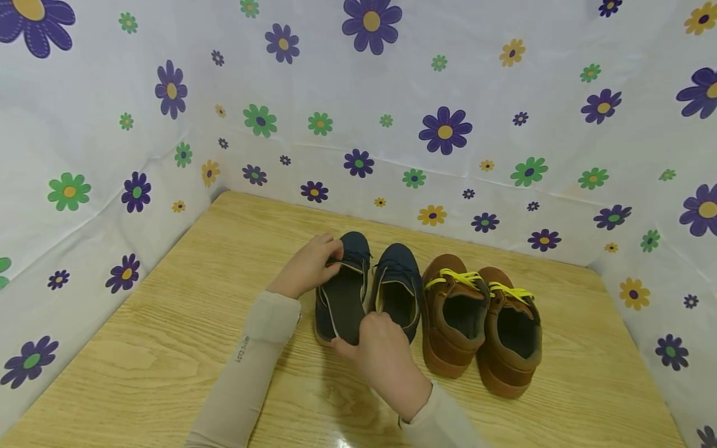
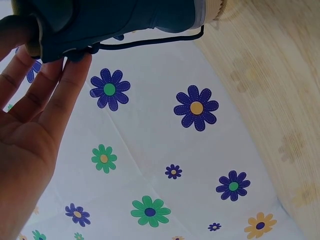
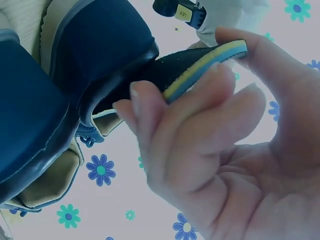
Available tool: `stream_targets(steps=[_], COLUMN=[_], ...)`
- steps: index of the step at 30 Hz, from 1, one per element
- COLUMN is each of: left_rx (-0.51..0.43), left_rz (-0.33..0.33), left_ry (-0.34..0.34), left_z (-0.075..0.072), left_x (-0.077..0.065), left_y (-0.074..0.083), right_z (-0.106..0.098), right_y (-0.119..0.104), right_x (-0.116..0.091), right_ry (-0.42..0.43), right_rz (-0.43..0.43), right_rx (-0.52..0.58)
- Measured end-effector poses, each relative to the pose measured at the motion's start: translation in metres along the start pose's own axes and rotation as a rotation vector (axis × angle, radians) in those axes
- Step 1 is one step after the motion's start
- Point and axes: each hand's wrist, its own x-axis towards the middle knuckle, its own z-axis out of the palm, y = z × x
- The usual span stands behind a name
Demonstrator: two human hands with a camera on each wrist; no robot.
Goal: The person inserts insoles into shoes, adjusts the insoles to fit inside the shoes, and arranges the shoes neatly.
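Over the left navy shoe (image 1: 355, 242), my left hand (image 1: 313, 264) grips the front of the opening by the tongue. In the left wrist view, the thumb and fingers of that hand (image 2: 30, 140) pinch the shoe's upper (image 2: 125, 20), with a dark lace hanging loose. My right hand (image 1: 386, 358) pinches the heel end of a dark insole (image 1: 343, 302). The insole slants up out of the shoe's heel, its front part inside. Its yellow and blue layered edge (image 3: 192, 77) shows between thumb and fingers (image 3: 200, 120) in the right wrist view.
The second navy shoe (image 1: 399, 258) stands just right of the held one. Further right is a pair of brown shoes (image 1: 448, 351) with yellow laces (image 1: 512, 292). All stand on a wood-grain table (image 1: 190, 298), with flower-printed white cloth (image 1: 313, 81) behind and at both sides.
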Motion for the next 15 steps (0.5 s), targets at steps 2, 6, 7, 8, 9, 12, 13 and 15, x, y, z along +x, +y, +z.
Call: stream_targets(steps=[2, 6, 7, 8, 9, 12, 13, 15], left_rx=[-0.003, 0.000, 0.002, 0.002, 0.003, 0.005, 0.003, 0.002], left_rz=[0.003, 0.001, 0.001, -0.001, -0.003, -0.009, -0.012, -0.018], left_ry=[0.002, 0.003, 0.003, 0.001, 0.000, -0.004, -0.004, -0.006], left_z=[0.000, 0.000, 0.000, 0.000, 0.000, -0.001, -0.001, -0.001], left_x=[0.000, 0.000, 0.000, 0.000, 0.000, 0.000, 0.001, 0.001], left_y=[0.000, 0.001, 0.001, 0.001, 0.001, 0.002, 0.002, 0.002], right_z=[0.000, -0.001, 0.000, 0.000, 0.000, 0.000, 0.000, 0.001], right_y=[0.000, 0.001, 0.001, 0.001, 0.002, 0.002, 0.002, 0.002], right_x=[0.002, 0.006, 0.007, 0.008, 0.010, 0.014, 0.015, 0.017], right_ry=[0.004, 0.011, 0.011, 0.011, 0.012, 0.017, 0.019, 0.029], right_rz=[0.003, -0.002, 0.000, 0.002, 0.002, -0.001, -0.002, -0.013], right_rx=[0.023, 0.059, 0.065, 0.075, 0.081, 0.093, 0.098, 0.097])
